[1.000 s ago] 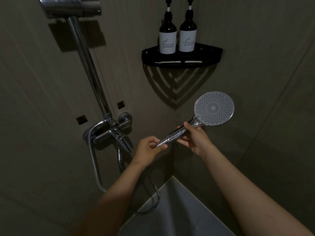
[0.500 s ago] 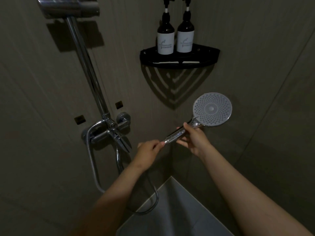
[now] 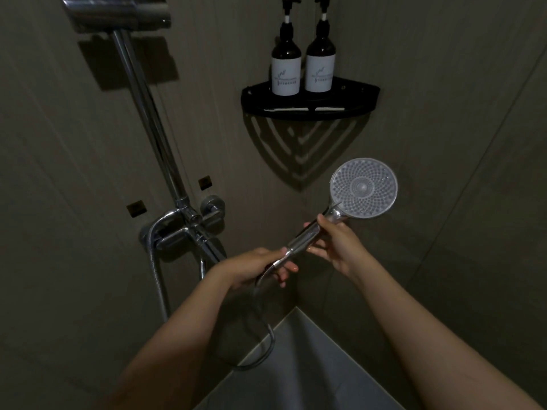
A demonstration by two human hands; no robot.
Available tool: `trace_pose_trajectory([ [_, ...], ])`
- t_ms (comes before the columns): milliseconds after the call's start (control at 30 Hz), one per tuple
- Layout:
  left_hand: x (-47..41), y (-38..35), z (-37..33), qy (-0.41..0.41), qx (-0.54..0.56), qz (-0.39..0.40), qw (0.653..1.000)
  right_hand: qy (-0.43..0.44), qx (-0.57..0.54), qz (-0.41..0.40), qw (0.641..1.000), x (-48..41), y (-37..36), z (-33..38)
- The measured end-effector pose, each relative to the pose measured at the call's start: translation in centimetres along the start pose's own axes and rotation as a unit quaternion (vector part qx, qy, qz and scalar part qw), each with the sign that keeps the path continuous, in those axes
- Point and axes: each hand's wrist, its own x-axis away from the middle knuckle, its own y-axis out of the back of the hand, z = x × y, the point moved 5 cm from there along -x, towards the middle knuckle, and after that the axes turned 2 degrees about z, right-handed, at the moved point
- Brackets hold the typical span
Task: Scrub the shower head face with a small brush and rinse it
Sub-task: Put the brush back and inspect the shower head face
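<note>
The hand-held shower head (image 3: 364, 187) is round with a grey nozzle face turned toward me, on a chrome handle. My right hand (image 3: 336, 244) grips the upper handle just below the head. My left hand (image 3: 260, 266) holds the handle's lower end where the metal hose (image 3: 260, 329) joins it. A white toothbrush-like brush (image 3: 302, 109) lies on the black corner shelf (image 3: 364, 94), above and left of the head. Neither hand holds a brush.
Two dark pump bottles (image 3: 286, 65) stand on the corner shelf. A chrome riser rail (image 3: 148, 119) and mixer tap (image 3: 189, 226) are fixed to the left wall. The hose loops down toward the light floor (image 3: 302, 371). Tiled walls meet in the corner behind.
My left hand has slid down the handle to its hose end. The shower head and my right hand have stayed almost in place.
</note>
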Motion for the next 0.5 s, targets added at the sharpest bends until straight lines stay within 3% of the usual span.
trace_pose_trajectory([
  [67,-0.1,-0.6,0.0,0.002,0.033,0.020,0.999,-0.005,0.005,0.002,1.000,0.0,0.1,-0.2],
  [133,-0.2,-1.2,-0.3,-0.007,0.032,-0.008,0.999,-0.011,0.006,-0.009,1.000,-0.2,0.3,-0.3],
  [200,0.0,-1.5,-0.9,-0.016,-0.100,-0.079,0.992,-0.012,0.005,-0.025,1.000,-0.3,0.2,-0.2],
  [233,0.1,-1.3,-1.2,-0.022,-0.219,-0.131,0.967,-0.010,0.003,-0.034,0.999,-0.4,0.1,-0.2],
  [267,0.2,-1.1,-1.4,-0.022,-0.355,-0.193,0.914,-0.006,0.001,-0.043,0.999,-0.5,0.0,-0.1],
  [300,0.4,-1.1,-1.3,-0.010,-0.481,-0.252,0.840,-0.003,-0.001,-0.051,0.999,-0.5,-0.1,0.0],
  [333,0.7,-1.2,-1.4,-0.015,-0.554,-0.302,0.776,0.000,-0.004,-0.056,0.998,-0.6,-0.2,0.1],
  [367,0.8,-1.5,-1.5,-0.040,-0.569,-0.334,0.751,0.004,-0.007,-0.059,0.998,-0.7,-0.3,0.2],
  [400,0.9,-1.5,-1.4,-0.065,-0.538,-0.336,0.770,0.009,-0.006,-0.057,0.998,-0.6,-0.3,0.3],
  [467,0.4,-1.0,-1.1,-0.099,-0.311,-0.260,0.909,0.014,0.003,-0.042,0.999,-0.6,-0.4,0.5],
  [500,0.1,-0.9,-1.0,-0.090,-0.197,-0.204,0.955,0.014,0.010,-0.032,0.999,-0.4,-0.4,0.5],
])
